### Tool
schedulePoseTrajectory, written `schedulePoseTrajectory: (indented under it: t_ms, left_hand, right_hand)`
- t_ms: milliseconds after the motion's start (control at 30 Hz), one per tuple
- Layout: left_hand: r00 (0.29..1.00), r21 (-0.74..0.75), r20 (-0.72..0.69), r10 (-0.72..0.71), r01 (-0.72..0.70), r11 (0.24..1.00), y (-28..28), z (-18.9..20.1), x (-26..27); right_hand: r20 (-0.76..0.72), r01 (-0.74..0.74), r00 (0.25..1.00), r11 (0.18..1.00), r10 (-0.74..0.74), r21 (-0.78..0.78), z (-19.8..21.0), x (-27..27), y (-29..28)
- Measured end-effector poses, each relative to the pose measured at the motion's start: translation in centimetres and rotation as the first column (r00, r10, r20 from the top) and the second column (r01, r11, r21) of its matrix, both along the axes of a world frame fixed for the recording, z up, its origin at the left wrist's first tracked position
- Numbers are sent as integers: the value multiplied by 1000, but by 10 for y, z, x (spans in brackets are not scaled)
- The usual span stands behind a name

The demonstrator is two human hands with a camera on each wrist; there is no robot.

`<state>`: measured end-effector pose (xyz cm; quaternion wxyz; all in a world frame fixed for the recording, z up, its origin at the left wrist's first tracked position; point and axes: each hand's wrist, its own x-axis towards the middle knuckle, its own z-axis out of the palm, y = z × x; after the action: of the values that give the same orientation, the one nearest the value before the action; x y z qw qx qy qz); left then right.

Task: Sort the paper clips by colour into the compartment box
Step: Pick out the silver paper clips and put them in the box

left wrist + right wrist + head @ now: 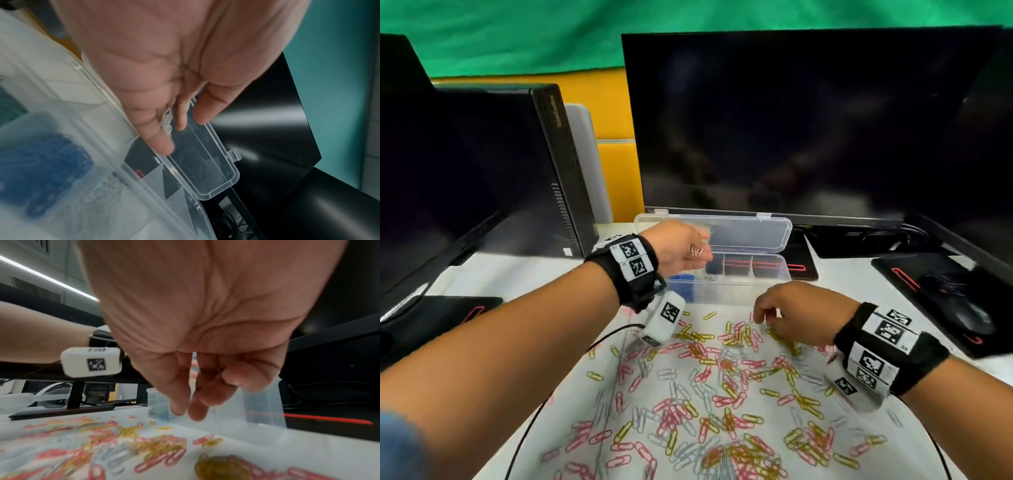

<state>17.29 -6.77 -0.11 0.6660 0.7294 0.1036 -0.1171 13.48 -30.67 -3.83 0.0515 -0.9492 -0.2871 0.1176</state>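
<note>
My left hand (681, 251) hovers over the clear compartment box (736, 291), whose lid (751, 234) lies open behind it. The fingers are nearly straight, the thumb stands apart, and a few white paper clips (167, 123) lie loose against the fingers (158, 139). Blue clips (41, 170) fill the box's left compartment. White clips (98, 194) lie in the one beside it. My right hand (780, 310) hangs just above the far edge of the pile of pink, yellow and white clips (722, 383). Its fingertips (179, 410) point down, loosely curled, with nothing visible in them.
A dark monitor (808, 120) stands right behind the box, its base partly under it. A black computer tower (544, 164) is at the left. A mouse on a black pad (962, 308) lies at the right. A black cable (534, 411) curves round the paper.
</note>
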Motion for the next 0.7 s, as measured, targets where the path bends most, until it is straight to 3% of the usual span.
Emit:
schedulePoseTrajectory:
  t_ms: [267, 367, 433, 500, 600, 700]
  left_hand:
    - [967, 136, 94, -237, 224, 965, 25, 8, -10]
    - [951, 339, 106, -289, 239, 910, 50, 10, -31]
    - [943, 611, 101, -317, 193, 768, 70, 7, -51]
    - [925, 782, 67, -374, 184, 595, 92, 2, -73]
    - [906, 913, -20, -423, 189, 362, 119, -3, -107]
    - [933, 954, -91, -347, 181, 237, 151, -11, -133]
  right_hand:
    - [-54, -53, 997, 999, 53, -2, -21, 2, 21]
    - [-30, -26, 999, 999, 25, -32, -22, 7, 21]
    - [3, -6, 1000, 999, 6, -46, -22, 8, 21]
    - [39, -8, 999, 999, 10, -39, -23, 9, 23]
    - [49, -59, 997, 998, 59, 3, -27, 11, 28]
    - [34, -125, 992, 992, 126, -5, -29, 15, 35]
